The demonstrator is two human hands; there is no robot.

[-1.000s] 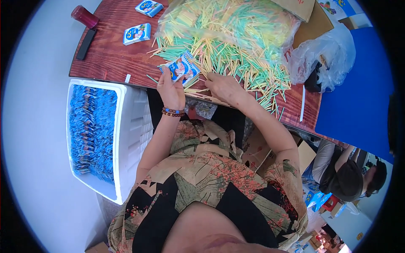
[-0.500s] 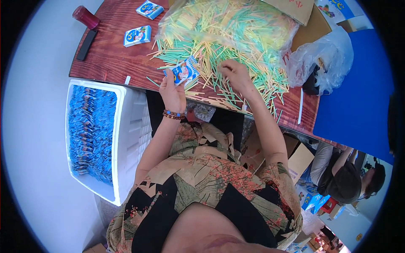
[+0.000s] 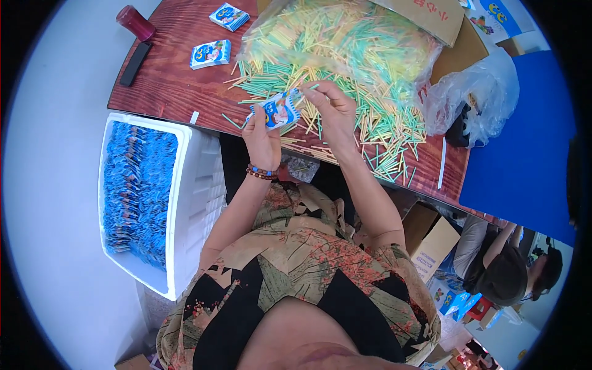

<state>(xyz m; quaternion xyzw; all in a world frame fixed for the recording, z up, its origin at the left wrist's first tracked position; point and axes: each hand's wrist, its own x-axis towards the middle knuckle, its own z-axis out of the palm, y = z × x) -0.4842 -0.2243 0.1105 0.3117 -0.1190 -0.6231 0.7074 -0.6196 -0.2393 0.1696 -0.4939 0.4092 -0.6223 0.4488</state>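
My left hand (image 3: 262, 140) is closed around the lower left end of a small blue-and-white packet (image 3: 279, 112), holding it tilted above the table's near edge. At the packet's upper right end, my right hand (image 3: 333, 114) pinches with thumb and fingers; a thin pale green stick (image 3: 313, 87) shows at the fingertips. How far the stick meets the packet is hidden. Behind and beneath both hands spreads a loose pile of thin green, yellow and pink sticks (image 3: 385, 123), spilling from a large clear plastic bag (image 3: 339, 37).
Two similar packets, one nearer (image 3: 210, 54) and one farther (image 3: 229, 16), lie on the red wood-grain table (image 3: 176, 80) beside a black bar (image 3: 135, 63) and a red cup (image 3: 135, 23). A white foam box (image 3: 176, 216) holds many blue packets. Right: plastic bag (image 3: 484, 92), another person (image 3: 502, 271).
My right hand has come out of the stick pile and moved left to the packet's end. My left hand still holds the packet, now slightly farther right.
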